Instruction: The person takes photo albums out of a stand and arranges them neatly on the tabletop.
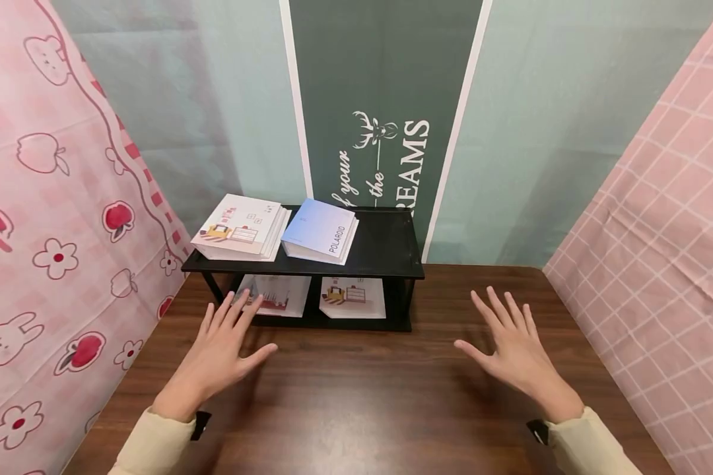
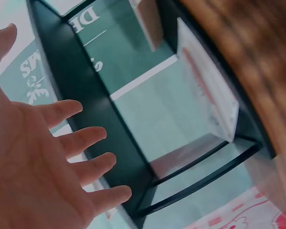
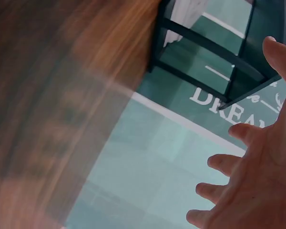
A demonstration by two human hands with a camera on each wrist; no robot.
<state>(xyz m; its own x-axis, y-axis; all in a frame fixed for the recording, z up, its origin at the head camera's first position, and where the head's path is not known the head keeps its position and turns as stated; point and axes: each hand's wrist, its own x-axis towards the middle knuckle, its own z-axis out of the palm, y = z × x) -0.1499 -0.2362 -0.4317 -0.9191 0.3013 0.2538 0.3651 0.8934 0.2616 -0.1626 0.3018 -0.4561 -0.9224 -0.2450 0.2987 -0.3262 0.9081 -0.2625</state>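
Note:
A black two-tier rack [image 1: 386,241] stands at the back of the table. On its top tier lie a white album-like book [image 1: 240,227] with a yellow vehicle picture and a blue one [image 1: 321,227] marked POLAROID. Two more white books lie on the lower tier, the left one [image 1: 288,293] partly behind my left fingers and the right one [image 1: 353,297] in plain sight. My left hand [image 1: 220,349] hovers in front of the rack's left end, fingers spread, holding nothing. Over the table right of the rack, my right hand [image 1: 513,349] is likewise spread, with nothing in it.
The brown wooden table [image 1: 356,396] reaches from the rack toward me. A green cloth with white lettering [image 1: 386,79] hangs behind it. Pink patterned cloth [image 1: 47,231] walls the left side, and pink checked cloth [image 1: 659,231] the right.

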